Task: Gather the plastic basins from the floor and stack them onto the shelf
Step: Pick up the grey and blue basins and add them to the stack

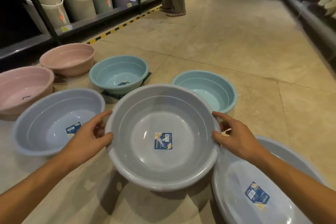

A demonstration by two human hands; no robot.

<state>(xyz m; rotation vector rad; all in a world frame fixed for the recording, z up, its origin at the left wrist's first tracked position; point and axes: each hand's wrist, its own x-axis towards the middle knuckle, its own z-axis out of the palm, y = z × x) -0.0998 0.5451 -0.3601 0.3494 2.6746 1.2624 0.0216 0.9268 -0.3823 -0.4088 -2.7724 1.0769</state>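
The grey basin bears a blue sticker on its bottom. "MODERN" runs up the sticker's left edge, and the smaller print is too fine to read. Right of the grey basin, a pale basin carries a like label with "MODERN" upside down. The tags in the blue basin to its left and the teal basin beyond it are illegible.

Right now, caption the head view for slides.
The left hand and right hand grip a grey basin by its rim; six other basins sit on the floor.
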